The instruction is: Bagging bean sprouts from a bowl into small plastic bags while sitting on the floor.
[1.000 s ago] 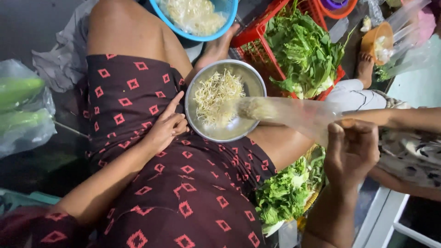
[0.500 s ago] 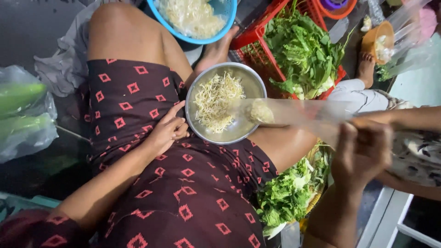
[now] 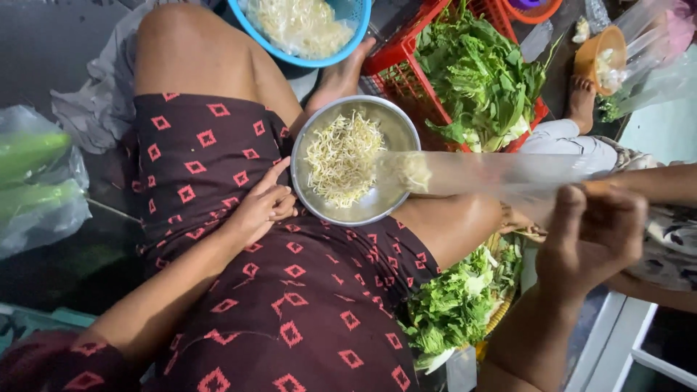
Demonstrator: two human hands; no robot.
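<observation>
A round steel bowl (image 3: 396, 127) with pale bean sprouts (image 3: 341, 156) rests on my lap, over dark cloth with red diamond marks. My left hand (image 3: 260, 207) lies on my thigh, its fingers touching the bowl's left rim. My right hand (image 3: 592, 236) is raised at the right, pinching the open end of a long clear plastic bag (image 3: 501, 174). The bag stretches left over the bowl, and a small clump of sprouts (image 3: 414, 170) sits in its closed end.
A blue basket (image 3: 305, 33) of sprouts stands beyond my knee. A red crate (image 3: 406, 72) holds leafy greens, and more greens (image 3: 457, 301) lie by my right leg. Another person's arm (image 3: 653, 185) and foot (image 3: 581, 101) are at the right. Bagged green vegetables (image 3: 36, 181) sit left.
My right hand has lifted and pulled the bag taut to the right. The clump of sprouts has slid down into the bag's end over the bowl. My left hand stays put.
</observation>
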